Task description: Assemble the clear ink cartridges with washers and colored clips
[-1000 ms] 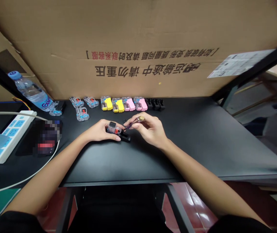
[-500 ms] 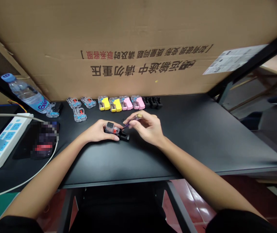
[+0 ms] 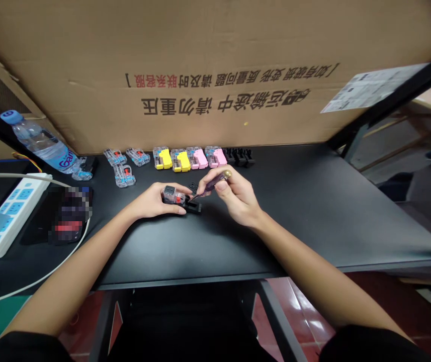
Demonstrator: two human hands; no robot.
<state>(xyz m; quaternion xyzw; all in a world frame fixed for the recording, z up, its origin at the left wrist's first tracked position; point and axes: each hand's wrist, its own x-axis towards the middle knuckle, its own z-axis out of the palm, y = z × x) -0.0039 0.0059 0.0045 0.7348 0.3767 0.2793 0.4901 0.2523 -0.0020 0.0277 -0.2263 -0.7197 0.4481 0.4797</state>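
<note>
1. Head view, left: the left hand [image 3: 154, 202] wraps its grip around the clear device [image 3: 173, 197], thumb on the near side; firm, even pressure should stop it twisting.
2. Head view, right: the right hand [image 3: 240, 197] pinches a slim purple tool [image 3: 212, 184], slanted down to the black piece [image 3: 194, 207] at the device's end. Whether the tip is seated is too small to tell.
3. Best to press gently along the tool's shaft, left fingertips clear of its tip.

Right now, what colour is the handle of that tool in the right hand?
The tool handle looks dark purple, with a gold end; see the head view.
</note>
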